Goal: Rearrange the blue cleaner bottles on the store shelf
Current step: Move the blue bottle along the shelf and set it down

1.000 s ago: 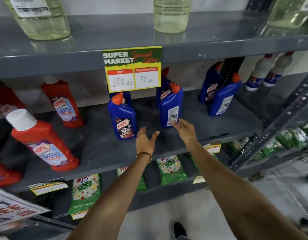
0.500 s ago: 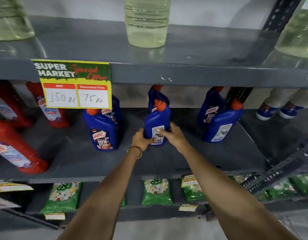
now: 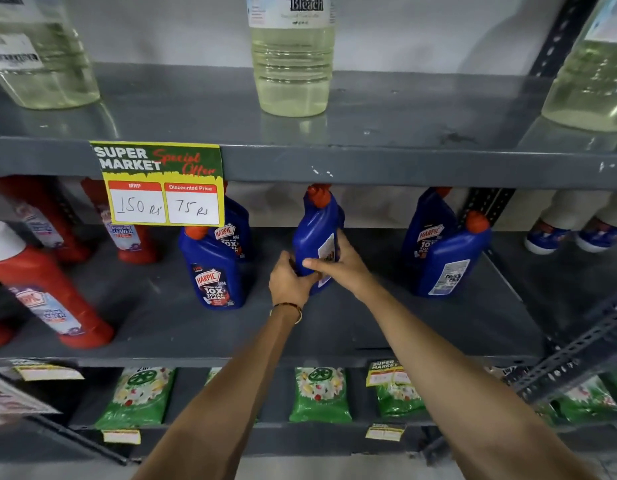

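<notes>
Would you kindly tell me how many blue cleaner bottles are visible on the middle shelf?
5. Two at left, front and behind; one in the middle, gripped by left hand and right hand; two at right, front and behind. Another may be hidden.

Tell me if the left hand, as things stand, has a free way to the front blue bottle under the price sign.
Probably yes, once it lets go: the left hand is gripping the middle bottle, but only bare shelf separates it from the front blue bottle.
</notes>
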A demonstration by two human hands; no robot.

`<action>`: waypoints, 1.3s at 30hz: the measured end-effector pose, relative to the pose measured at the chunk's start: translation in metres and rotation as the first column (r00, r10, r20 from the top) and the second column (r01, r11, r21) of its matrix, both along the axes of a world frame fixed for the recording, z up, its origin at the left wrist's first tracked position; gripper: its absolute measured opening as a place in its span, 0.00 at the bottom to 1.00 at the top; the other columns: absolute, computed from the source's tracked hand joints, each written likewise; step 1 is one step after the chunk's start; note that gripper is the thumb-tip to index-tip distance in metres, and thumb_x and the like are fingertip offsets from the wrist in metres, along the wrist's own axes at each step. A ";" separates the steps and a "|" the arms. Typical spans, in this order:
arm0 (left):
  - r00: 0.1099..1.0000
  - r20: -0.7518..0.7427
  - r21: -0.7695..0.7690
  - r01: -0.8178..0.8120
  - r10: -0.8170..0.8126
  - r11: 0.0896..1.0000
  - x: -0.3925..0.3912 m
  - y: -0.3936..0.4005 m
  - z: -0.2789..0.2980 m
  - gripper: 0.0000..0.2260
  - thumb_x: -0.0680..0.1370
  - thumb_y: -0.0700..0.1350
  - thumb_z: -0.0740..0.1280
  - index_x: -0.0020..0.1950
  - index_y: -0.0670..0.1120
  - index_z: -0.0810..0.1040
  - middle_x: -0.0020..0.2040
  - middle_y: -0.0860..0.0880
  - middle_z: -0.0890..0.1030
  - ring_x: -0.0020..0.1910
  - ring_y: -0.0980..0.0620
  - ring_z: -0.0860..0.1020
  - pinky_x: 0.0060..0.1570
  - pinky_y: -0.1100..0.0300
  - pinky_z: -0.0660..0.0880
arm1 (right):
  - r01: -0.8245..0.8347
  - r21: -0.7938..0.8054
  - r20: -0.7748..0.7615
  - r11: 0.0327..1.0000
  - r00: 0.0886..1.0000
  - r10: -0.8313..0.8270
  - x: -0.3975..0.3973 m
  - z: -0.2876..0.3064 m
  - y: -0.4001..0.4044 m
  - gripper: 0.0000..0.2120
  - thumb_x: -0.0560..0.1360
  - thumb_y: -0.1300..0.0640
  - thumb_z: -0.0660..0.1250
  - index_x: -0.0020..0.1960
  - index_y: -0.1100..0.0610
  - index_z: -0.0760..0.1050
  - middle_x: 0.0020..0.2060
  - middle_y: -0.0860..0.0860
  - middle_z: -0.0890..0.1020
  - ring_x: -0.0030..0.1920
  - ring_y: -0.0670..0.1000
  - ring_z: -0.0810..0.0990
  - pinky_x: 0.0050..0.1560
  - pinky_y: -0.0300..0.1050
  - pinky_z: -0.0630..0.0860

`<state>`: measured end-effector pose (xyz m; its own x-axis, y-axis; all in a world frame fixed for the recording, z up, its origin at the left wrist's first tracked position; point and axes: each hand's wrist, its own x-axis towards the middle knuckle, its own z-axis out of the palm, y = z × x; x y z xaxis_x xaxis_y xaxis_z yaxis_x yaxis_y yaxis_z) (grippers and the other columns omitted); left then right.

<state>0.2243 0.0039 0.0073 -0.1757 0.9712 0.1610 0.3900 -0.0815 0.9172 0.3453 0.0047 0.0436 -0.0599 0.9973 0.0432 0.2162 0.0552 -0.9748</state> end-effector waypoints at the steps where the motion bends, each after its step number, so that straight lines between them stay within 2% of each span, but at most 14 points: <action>1: 1.000 -0.026 0.019 -0.002 0.002 1.000 0.003 -0.003 -0.001 0.19 0.61 0.46 0.76 0.38 0.47 0.65 0.32 0.53 0.74 0.31 0.52 0.73 0.27 0.64 0.64 | 0.023 0.007 -0.003 1.000 1.000 -0.023 -0.003 -0.001 0.000 0.39 0.60 0.53 0.78 0.67 0.47 0.65 0.60 0.49 0.78 0.60 0.48 0.77 0.60 0.46 0.74; 4: 0.996 -0.029 0.030 0.091 -0.090 0.995 -0.001 -0.009 -0.002 0.19 0.61 0.44 0.78 0.39 0.46 0.68 0.35 0.48 0.77 0.33 0.51 0.75 0.31 0.59 0.71 | 0.093 0.013 0.008 0.996 0.996 -0.093 -0.002 0.000 -0.002 0.39 0.57 0.51 0.79 0.64 0.48 0.67 0.58 0.49 0.79 0.58 0.48 0.78 0.61 0.50 0.75; 7: 0.917 0.230 -0.076 0.352 -0.327 0.933 -0.020 -0.005 0.004 0.17 0.62 0.36 0.77 0.44 0.45 0.73 0.46 0.41 0.80 0.46 0.44 0.80 0.46 0.53 0.79 | 0.072 -0.005 0.046 0.997 0.996 -0.072 0.012 0.004 -0.003 0.34 0.57 0.50 0.79 0.60 0.48 0.70 0.53 0.45 0.81 0.55 0.46 0.79 0.60 0.51 0.76; 9: 0.829 0.339 -0.185 0.522 -0.444 0.833 -0.031 0.001 0.013 0.24 0.64 0.32 0.75 0.57 0.42 0.72 0.58 0.39 0.77 0.55 0.44 0.78 0.54 0.52 0.77 | -0.014 -0.032 0.022 0.999 1.000 0.015 0.022 0.008 -0.005 0.33 0.58 0.52 0.79 0.60 0.49 0.72 0.55 0.48 0.81 0.56 0.48 0.79 0.60 0.52 0.76; 11: 0.744 0.372 -0.284 0.660 -0.555 0.695 -0.035 0.006 0.021 0.32 0.65 0.31 0.73 0.67 0.42 0.67 0.65 0.42 0.74 0.62 0.46 0.74 0.61 0.50 0.73 | -0.106 -0.070 -0.040 0.992 0.994 0.104 0.028 0.012 -0.008 0.30 0.59 0.54 0.78 0.60 0.50 0.73 0.56 0.51 0.82 0.58 0.52 0.80 0.59 0.51 0.76; 13: 0.635 0.445 -0.337 0.772 -0.632 0.538 -0.035 0.007 0.026 0.32 0.68 0.31 0.71 0.68 0.48 0.66 0.65 0.47 0.74 0.64 0.48 0.74 0.63 0.50 0.72 | -0.187 -0.117 -0.114 0.975 0.978 0.174 0.031 0.016 -0.011 0.28 0.61 0.57 0.76 0.60 0.50 0.74 0.55 0.51 0.82 0.57 0.52 0.80 0.54 0.47 0.77; 15: 0.575 0.513 -0.349 0.818 -0.637 0.458 -0.031 0.006 0.025 0.29 0.69 0.31 0.70 0.65 0.52 0.68 0.62 0.51 0.76 0.62 0.50 0.75 0.60 0.54 0.75 | -0.243 -0.142 -0.164 0.959 0.962 0.220 0.033 0.018 -0.012 0.28 0.64 0.60 0.74 0.62 0.50 0.72 0.56 0.51 0.81 0.58 0.52 0.80 0.55 0.46 0.77; 19: 0.624 0.520 -0.332 0.777 -0.583 0.535 -0.019 0.003 0.017 0.31 0.67 0.33 0.73 0.65 0.50 0.68 0.60 0.51 0.76 0.59 0.52 0.77 0.54 0.57 0.78 | -0.257 -0.161 -0.239 0.953 0.947 0.215 0.040 0.016 -0.012 0.31 0.67 0.66 0.71 0.67 0.53 0.67 0.58 0.52 0.78 0.60 0.53 0.77 0.63 0.52 0.74; 23: 0.828 0.368 -0.339 0.542 -0.422 0.769 -0.001 0.002 0.013 0.29 0.61 0.38 0.79 0.56 0.51 0.71 0.55 0.48 0.79 0.49 0.54 0.80 0.41 0.59 0.81 | -0.191 -0.140 -0.171 0.972 0.971 0.166 0.045 0.018 -0.011 0.29 0.68 0.65 0.72 0.66 0.54 0.68 0.59 0.53 0.79 0.60 0.52 0.78 0.60 0.50 0.76; 26: 0.932 0.266 -0.338 0.330 -0.247 0.881 0.006 0.004 0.002 0.33 0.58 0.39 0.80 0.59 0.45 0.70 0.55 0.45 0.79 0.50 0.48 0.79 0.45 0.52 0.81 | -0.122 -0.111 -0.062 0.986 0.991 0.116 0.048 0.017 -0.008 0.30 0.67 0.62 0.74 0.66 0.55 0.69 0.60 0.55 0.79 0.59 0.52 0.78 0.58 0.47 0.77; 28: 0.953 0.239 -0.332 0.262 -0.188 0.906 0.008 0.004 -0.004 0.31 0.58 0.39 0.80 0.57 0.44 0.70 0.55 0.44 0.79 0.49 0.46 0.78 0.41 0.52 0.80 | -0.109 -0.102 -0.052 0.989 0.993 0.104 0.050 0.014 -0.006 0.30 0.66 0.63 0.74 0.66 0.55 0.69 0.60 0.55 0.79 0.59 0.51 0.78 0.56 0.46 0.78; 31: 0.984 0.116 -0.322 0.163 -0.131 0.933 0.008 0.005 -0.011 0.28 0.59 0.41 0.80 0.54 0.43 0.72 0.54 0.42 0.80 0.49 0.45 0.79 0.49 0.47 0.79 | -0.099 -0.093 -0.026 0.991 0.995 0.097 0.052 0.009 -0.002 0.29 0.66 0.65 0.73 0.65 0.57 0.69 0.60 0.56 0.78 0.59 0.53 0.78 0.55 0.46 0.78; 34: 0.992 -0.011 -0.329 0.117 -0.128 0.937 0.006 0.006 -0.016 0.26 0.59 0.43 0.79 0.53 0.42 0.74 0.53 0.42 0.81 0.49 0.46 0.78 0.48 0.55 0.76 | -0.108 -0.103 0.005 0.989 0.994 0.109 0.050 0.003 0.002 0.29 0.67 0.66 0.73 0.65 0.57 0.69 0.60 0.57 0.78 0.59 0.54 0.77 0.57 0.50 0.78; 39: 0.993 -0.030 -0.382 0.095 -0.115 0.919 0.006 0.003 -0.022 0.27 0.62 0.45 0.78 0.57 0.41 0.73 0.56 0.42 0.80 0.54 0.44 0.78 0.51 0.55 0.74 | -0.151 -0.130 0.019 0.980 0.988 0.155 0.042 -0.001 0.009 0.32 0.67 0.67 0.72 0.68 0.55 0.66 0.61 0.57 0.77 0.59 0.54 0.78 0.57 0.52 0.78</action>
<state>0.2306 0.0073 -0.0150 -0.0706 0.9737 -0.2166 0.4448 0.2251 0.8669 0.3873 0.0141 0.0427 -0.2119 0.9733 -0.0880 0.2425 -0.0348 -0.9695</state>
